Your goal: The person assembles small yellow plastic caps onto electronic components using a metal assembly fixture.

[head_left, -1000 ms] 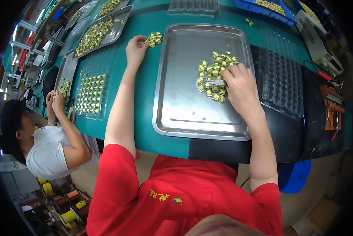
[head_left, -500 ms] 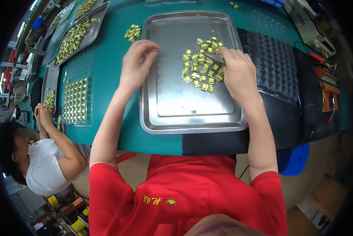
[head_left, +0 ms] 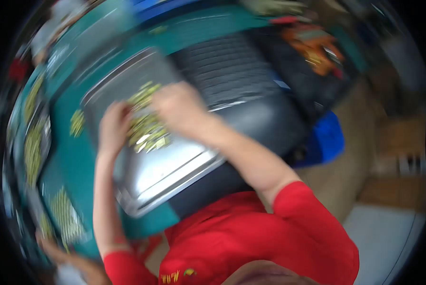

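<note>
The whole view is smeared by motion. A pile of small yellow-and-silver components (head_left: 149, 135) lies on the metal tray (head_left: 149, 202), which appears tilted. At the pile's left edge is my left hand (head_left: 113, 124), its fingers bent toward the components; blur hides whether they grip one. My right hand (head_left: 180, 110) is closed over the pile's right side. A pair of grey tweezers showed in it half a second ago; now only a faint grey streak appears beside its fingertips.
Left of the tray sits a small heap of components (head_left: 76, 123). Farther left are a loaded tray (head_left: 34, 152) and a filled clear blister sheet (head_left: 66, 216), near a co-worker's arm (head_left: 56, 251). A black blister tray (head_left: 225, 66) and orange tools (head_left: 315, 50) lie to the right.
The view has turned and shifted, so the tray sits farther left and slanted. My left hand has moved in from the tray's left rim to the pile; my right hand stays over it.
</note>
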Available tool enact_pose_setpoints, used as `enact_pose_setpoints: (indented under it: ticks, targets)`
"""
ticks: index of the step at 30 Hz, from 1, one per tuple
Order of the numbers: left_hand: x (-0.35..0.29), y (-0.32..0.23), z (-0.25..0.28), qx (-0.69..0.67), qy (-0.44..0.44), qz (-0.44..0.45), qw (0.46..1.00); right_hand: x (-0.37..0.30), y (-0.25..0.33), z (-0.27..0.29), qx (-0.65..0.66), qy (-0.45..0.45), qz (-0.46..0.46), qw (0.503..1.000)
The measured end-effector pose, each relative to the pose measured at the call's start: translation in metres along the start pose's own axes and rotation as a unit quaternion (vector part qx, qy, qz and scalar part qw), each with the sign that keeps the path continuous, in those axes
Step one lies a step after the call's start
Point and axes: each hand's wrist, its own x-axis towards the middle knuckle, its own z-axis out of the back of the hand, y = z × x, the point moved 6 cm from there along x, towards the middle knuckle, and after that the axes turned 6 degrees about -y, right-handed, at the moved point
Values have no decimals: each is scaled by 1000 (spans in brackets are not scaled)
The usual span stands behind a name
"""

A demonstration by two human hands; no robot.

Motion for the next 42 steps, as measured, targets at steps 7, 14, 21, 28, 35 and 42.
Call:
enact_pose_setpoints:
  ticks: [7, 14, 21, 28, 35, 42]
  targets:
    - [-1, -9, 8, -29, -79, 51, 995, -7, 6, 5, -36, 7, -35, 999]
    - [-20, 75, 21, -252, -102, 250, 929, -11, 13, -9, -54, -35, -21, 998]
    - [-61, 97, 18, -727, 9, 341, 596, -10, 11, -17, -55, -9, -17, 998]
    - [-87, 32, 19, -612, -42, 355, 706, -7, 11, -18, -27, -7, -15, 1000]
    - [-87, -38, 22, -469, -45, 268, 840, -12, 20, -3, 15, 18, -20, 1000]
    - [-110, -25, 25, -478, -77, 266, 833, -7, 49, 0, 3, 151, -2, 988]
